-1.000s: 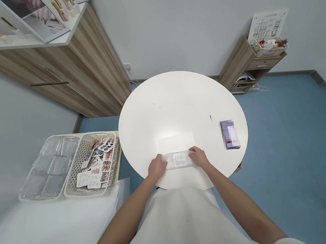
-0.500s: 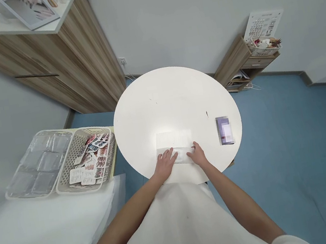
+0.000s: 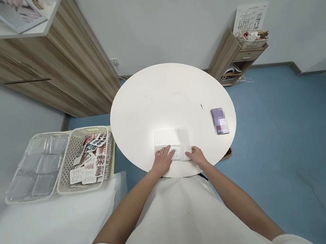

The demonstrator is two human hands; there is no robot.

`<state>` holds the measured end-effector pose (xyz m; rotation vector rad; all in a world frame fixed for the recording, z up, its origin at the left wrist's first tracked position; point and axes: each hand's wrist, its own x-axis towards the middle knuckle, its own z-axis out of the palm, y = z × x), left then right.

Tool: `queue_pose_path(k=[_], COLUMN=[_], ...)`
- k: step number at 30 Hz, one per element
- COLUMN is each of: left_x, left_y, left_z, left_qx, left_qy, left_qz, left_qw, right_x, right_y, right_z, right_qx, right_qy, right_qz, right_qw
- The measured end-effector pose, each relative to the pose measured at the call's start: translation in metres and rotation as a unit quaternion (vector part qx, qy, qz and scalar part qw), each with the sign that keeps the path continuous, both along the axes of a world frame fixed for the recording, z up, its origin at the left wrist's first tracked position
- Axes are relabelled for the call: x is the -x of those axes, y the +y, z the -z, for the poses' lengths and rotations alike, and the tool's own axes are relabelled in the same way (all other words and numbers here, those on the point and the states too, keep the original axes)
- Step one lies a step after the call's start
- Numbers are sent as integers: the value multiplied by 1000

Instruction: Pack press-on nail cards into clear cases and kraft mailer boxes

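A thin white sheet (image 3: pixel 165 137), looking like soft wrapping paper or film, lies near the front edge of the round white table (image 3: pixel 134 102). Its lower part is folded over in a strip, and a small pale item (image 3: pixel 176 152) shows faintly there; I cannot make out what it is. My left hand (image 3: pixel 162 161) rests on the sheet's left side with its fingers spread. At the right edge of the sheet, my right hand (image 3: pixel 196 156) pinches the material between thumb and fingers. A greyer, see-through band runs along that right side.
A pixelated purple box-like thing (image 3: pixel 219 121) lies at the table's right. To the left stand a basket of printed cards (image 3: pixel 110 156) and a basket of clear packets (image 3: pixel 42 164). Beyond are a wooden cabinet (image 3: pixel 76 57) and a small shelf unit (image 3: pixel 227 56).
My right hand has closed on the sheet's right edge, and that side now looks greyer and folded. My left hand stays on the sheet. The whole view has shifted slightly.
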<state>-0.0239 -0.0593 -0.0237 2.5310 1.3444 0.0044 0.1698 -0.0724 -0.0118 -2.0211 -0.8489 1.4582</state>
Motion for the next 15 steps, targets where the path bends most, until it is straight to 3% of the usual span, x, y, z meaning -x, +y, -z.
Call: queue_pose_path(k=[4,8,12,15], left_x=[-5,-7,-5,-3], left_y=[-9,-22,-29,-31], left_z=[1,-1,-6,-10], left_qx=[-37,-23,3,17], left_qy=[-6,-11,-29,-51], left_qz=[12,18,7,-45], left_qw=[999,999,1000,998], right_x=[0,11,29,38], right_y=[-1,-1,4,9], right_z=[0,-3,-5,-5], right_qx=[-20,-57,-105,-100], right_qy=[3,8,-1,-37], right_qz=[17,12,-96,-194], right_qw=[1000,998,990,975])
